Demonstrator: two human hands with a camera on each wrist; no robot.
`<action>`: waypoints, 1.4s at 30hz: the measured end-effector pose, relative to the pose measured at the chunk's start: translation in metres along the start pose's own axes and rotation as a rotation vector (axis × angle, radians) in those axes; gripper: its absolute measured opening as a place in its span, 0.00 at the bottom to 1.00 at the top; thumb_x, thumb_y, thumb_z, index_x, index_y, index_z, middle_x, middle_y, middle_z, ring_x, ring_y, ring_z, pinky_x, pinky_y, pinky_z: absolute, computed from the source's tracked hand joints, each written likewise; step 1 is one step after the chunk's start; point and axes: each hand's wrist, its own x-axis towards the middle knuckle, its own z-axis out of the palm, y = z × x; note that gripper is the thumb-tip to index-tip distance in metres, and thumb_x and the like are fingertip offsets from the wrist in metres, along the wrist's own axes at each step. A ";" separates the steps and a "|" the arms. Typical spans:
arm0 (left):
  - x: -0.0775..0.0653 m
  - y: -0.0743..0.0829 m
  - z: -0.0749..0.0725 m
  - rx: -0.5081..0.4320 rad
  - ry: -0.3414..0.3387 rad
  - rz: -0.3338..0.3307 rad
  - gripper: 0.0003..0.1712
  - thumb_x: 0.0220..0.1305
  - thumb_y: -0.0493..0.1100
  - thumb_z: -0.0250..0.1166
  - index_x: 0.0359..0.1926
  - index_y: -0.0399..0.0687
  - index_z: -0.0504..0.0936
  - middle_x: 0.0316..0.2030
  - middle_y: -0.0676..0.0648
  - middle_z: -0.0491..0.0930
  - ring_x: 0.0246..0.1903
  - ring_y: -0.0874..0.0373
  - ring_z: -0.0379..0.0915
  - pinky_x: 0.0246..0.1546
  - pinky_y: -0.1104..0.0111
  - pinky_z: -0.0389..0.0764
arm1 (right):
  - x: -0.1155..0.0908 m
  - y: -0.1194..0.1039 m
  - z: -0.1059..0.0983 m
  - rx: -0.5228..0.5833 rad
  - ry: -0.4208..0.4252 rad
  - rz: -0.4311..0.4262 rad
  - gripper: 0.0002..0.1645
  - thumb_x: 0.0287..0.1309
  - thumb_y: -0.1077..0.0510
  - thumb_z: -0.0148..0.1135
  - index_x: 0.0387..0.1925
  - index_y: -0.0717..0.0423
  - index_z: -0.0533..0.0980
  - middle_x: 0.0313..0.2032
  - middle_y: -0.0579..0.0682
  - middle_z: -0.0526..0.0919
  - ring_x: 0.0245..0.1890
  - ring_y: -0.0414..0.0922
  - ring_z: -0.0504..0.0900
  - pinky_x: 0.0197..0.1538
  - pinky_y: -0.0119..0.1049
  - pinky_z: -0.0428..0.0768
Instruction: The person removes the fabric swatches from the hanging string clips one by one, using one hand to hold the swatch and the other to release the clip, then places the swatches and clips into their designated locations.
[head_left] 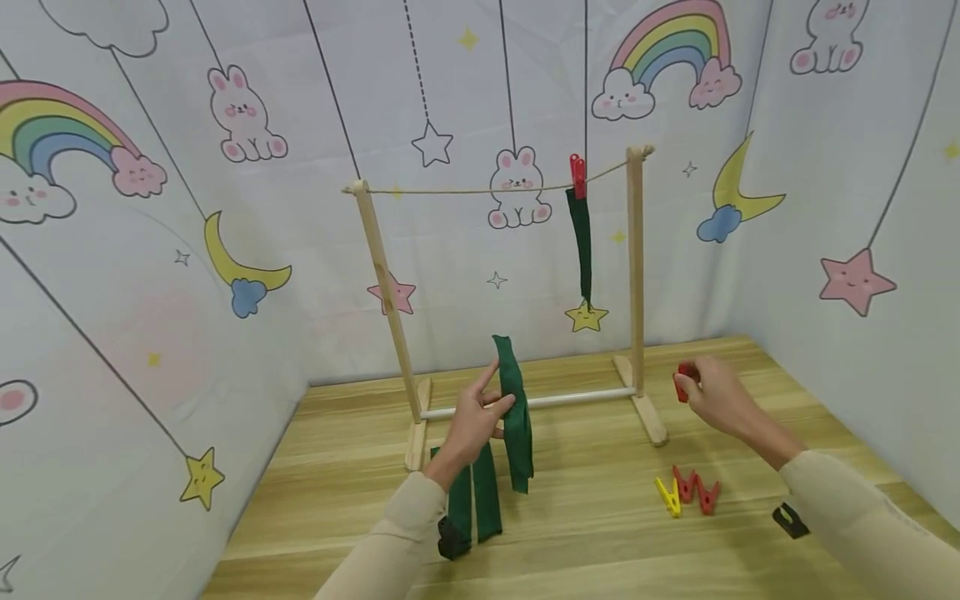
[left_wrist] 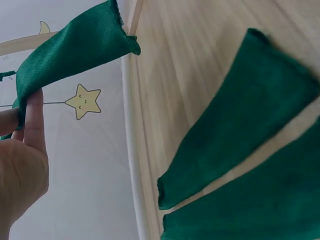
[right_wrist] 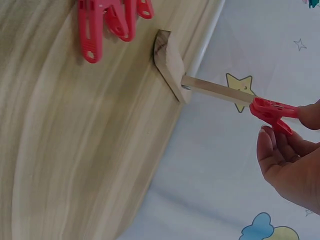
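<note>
My left hand (head_left: 474, 417) pinches a dark green strip of cloth (head_left: 516, 408) between thumb and fingers, holding it upright above the table. In the left wrist view the strip (left_wrist: 75, 47) bends over the fingers. Two more green strips (head_left: 486, 496) lie side by side under the left forearm. My right hand (head_left: 716, 393) pinches a red clothespin (right_wrist: 272, 111) by its handles, off to the right of the wooden rack. A further green strip (head_left: 581, 250) hangs from the rack's cord, held by a red clothespin (head_left: 577, 177).
The wooden rack (head_left: 636, 275) stands at the back, its cord (head_left: 465, 192) strung between two posts, with a white rod (head_left: 581, 398) low down. Red clothespins (head_left: 706, 496) and a yellow clothespin (head_left: 668, 497) lie at the right of the table (head_left: 585, 542). Printed cloth walls surround it.
</note>
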 end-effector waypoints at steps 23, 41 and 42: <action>-0.034 -0.048 0.001 -0.039 0.022 -0.192 0.39 0.73 0.35 0.60 0.78 0.57 0.55 0.31 0.46 0.81 0.11 0.67 0.54 0.18 0.69 0.72 | -0.047 0.022 0.003 0.006 -0.349 0.249 0.18 0.69 0.64 0.53 0.21 0.60 0.75 0.13 0.42 0.65 0.15 0.38 0.61 0.21 0.33 0.63; -0.047 -0.051 0.004 0.204 0.090 -0.271 0.35 0.69 0.33 0.64 0.73 0.36 0.63 0.44 0.36 0.84 0.42 0.47 0.83 0.37 0.57 0.85 | -0.062 0.028 0.009 -0.038 -0.444 0.305 0.27 0.65 0.63 0.54 0.10 0.48 0.64 0.11 0.40 0.61 0.13 0.35 0.60 0.20 0.30 0.62; -0.048 -0.050 0.004 0.220 0.087 -0.275 0.34 0.69 0.34 0.63 0.72 0.35 0.64 0.43 0.36 0.84 0.42 0.46 0.83 0.38 0.57 0.85 | -0.062 0.029 0.009 -0.039 -0.449 0.309 0.27 0.65 0.63 0.54 0.10 0.48 0.64 0.11 0.39 0.61 0.13 0.35 0.59 0.20 0.30 0.62</action>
